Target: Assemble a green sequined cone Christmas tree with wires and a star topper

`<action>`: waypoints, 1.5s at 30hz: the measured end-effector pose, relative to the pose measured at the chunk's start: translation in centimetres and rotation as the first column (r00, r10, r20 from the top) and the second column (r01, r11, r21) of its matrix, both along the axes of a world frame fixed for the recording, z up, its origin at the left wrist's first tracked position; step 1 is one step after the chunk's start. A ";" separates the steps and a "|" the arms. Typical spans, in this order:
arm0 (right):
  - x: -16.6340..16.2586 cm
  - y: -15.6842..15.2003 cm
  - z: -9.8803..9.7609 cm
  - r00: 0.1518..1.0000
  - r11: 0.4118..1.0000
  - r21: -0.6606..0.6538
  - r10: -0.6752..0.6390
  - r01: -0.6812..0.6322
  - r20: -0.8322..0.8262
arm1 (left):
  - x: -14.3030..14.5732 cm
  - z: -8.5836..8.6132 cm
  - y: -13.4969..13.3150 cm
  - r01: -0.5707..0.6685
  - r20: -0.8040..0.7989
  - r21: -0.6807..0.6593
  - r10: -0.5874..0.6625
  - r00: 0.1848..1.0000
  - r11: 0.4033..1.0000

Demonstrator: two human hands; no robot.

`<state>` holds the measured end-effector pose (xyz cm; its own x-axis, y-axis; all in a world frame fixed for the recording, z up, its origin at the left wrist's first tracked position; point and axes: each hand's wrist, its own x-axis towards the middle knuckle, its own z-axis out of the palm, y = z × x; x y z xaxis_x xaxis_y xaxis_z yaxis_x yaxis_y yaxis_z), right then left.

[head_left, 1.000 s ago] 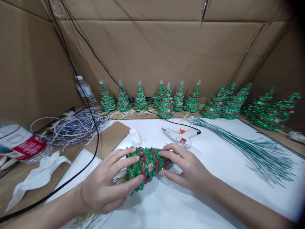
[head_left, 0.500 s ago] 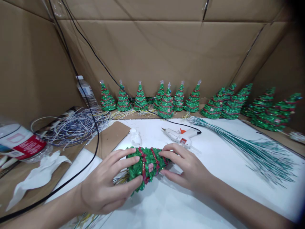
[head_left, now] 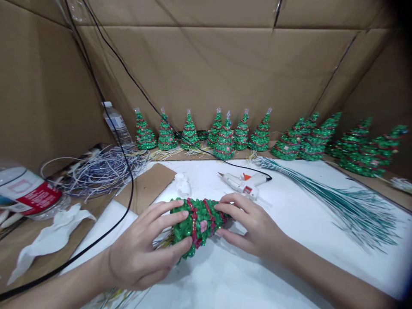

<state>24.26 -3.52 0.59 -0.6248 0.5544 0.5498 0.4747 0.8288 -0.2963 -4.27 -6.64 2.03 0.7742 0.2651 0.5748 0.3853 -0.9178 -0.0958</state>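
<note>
A small green glittery Christmas tree point(head_left: 202, 223) with red garlands and a pink patch lies on its side between my hands, its tip to the right. My left hand point(head_left: 148, 244) is closed around its wide base, fingers over the top and thumb along the near side. Around the narrow end, my right hand point(head_left: 249, 225) grips with thumb and fingertips, hiding the tip. Thin yellow and white wires point(head_left: 165, 240) come out of the base behind my left hand. A white glue gun point(head_left: 241, 184) with an orange trigger lies just beyond the tree.
Several finished-looking trees point(head_left: 224, 139) stand along the back. Green wires point(head_left: 334, 197) fan out at right. At left are tangled wires point(head_left: 99, 171), a large bottle point(head_left: 30, 193), a small bottle point(head_left: 116, 122) and white paper point(head_left: 51, 240). A black cable point(head_left: 128, 189) crosses the left side.
</note>
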 end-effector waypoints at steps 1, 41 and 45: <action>0.0 0.0 0.0 1.000 1.000 0.000 0.001 -0.001 0.001 | 0.0 0.0 0.0 0.004 -0.002 -0.002 -0.004 1.000 1.000; 0.0 0.0 0.1 1.000 1.000 0.010 0.006 -0.006 0.014 | 0.1 0.0 0.1 0.035 0.004 -0.048 -0.035 0.999 0.998; 0.0 0.0 0.0 1.000 1.000 0.004 0.006 -0.006 0.013 | 0.1 0.1 0.1 0.033 0.009 -0.053 -0.033 0.999 0.998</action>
<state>24.27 -3.47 0.62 -0.6349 0.5483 0.5443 0.4736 0.8328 -0.2866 -4.13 -6.59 2.11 0.7782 0.2701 0.5669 0.3556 -0.9337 -0.0432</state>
